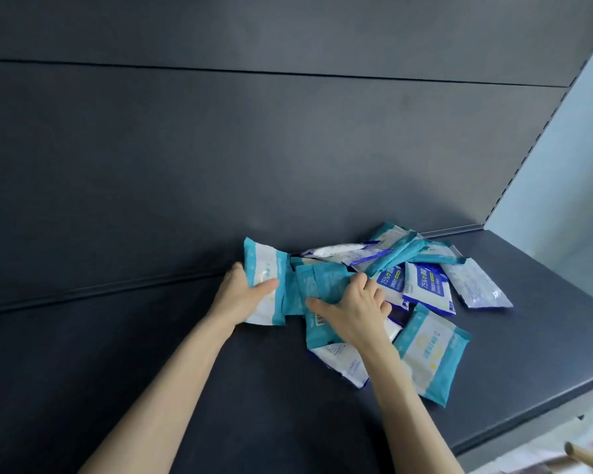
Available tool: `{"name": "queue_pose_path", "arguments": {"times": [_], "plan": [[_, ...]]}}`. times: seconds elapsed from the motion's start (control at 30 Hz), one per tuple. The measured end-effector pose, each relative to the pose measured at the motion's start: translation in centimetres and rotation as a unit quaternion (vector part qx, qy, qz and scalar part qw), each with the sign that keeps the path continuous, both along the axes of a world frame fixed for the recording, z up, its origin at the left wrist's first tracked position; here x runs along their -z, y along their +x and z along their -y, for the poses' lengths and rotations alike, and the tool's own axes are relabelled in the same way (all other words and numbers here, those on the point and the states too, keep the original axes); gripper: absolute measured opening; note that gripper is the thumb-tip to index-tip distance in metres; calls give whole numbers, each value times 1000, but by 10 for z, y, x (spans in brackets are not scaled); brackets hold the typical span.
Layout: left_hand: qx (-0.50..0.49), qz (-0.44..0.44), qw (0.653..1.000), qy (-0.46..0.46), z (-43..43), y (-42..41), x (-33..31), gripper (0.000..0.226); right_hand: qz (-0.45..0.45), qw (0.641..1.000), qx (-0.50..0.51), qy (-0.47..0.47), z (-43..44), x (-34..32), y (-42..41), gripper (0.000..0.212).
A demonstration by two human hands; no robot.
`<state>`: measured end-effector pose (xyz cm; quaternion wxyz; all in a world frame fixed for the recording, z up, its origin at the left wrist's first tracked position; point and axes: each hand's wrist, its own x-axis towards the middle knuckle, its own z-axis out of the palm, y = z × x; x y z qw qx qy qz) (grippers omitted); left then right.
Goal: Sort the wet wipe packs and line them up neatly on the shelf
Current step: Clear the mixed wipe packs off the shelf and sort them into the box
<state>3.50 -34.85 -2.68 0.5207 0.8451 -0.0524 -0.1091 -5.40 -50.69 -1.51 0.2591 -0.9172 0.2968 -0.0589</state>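
A heap of wet wipe packs lies on the dark shelf, some teal and white, some dark blue and white. My left hand grips a teal and white pack at the heap's left end, thumb across its front. My right hand holds a teal pack lying back side up beside it, fingers curled over its far edge. Blue "75%" packs lie just right of that hand. Another teal pack lies nearer the front, right of my forearm.
The shelf's dark back panel rises right behind the heap. The shelf's right end and front edge run close to the packs. A slotted upright stands at the right. A wooden stick tip shows below the edge.
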Motion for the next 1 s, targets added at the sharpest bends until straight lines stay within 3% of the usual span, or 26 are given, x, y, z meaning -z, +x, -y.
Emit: {"name": "queue_pose_path", "arguments": {"times": [0.13, 0.2, 0.27, 0.33, 0.47, 0.57, 0.73, 0.9, 1.0], "plan": [[-33, -72, 994, -82, -1, 3, -8, 47, 38, 999, -2, 19, -3, 2, 5, 94], [0, -99, 989, -111, -8, 1, -10, 34, 50, 999, -11, -7, -4, 2, 5, 102], [33, -104, 985, -134, -13, -5, -13, 19, 72, 997, -24, -11, -4, 1, 5, 92], [39, -88, 982, -161, -18, -13, -15, 19, 132, 989, -34, 61, -4, -1, 2, 72], [11, -44, 975, -218, -32, -32, -28, 26, 233, 946, -35, 223, -13, -11, -15, 55], [-51, -19, 962, -266, -43, -57, -42, 27, 301, 885, -11, 356, -19, -16, -32, 49], [-106, -53, 929, -350, -58, -111, -49, 21, 307, 815, 1, 491, -20, -27, -71, 39], [-8, -115, 918, -380, -57, -169, -54, 30, 301, 773, -22, 558, -28, -32, -126, 37], [65, -128, 913, -382, -45, -202, -54, 28, 285, 785, -45, 549, -35, -29, -173, 39]]}}
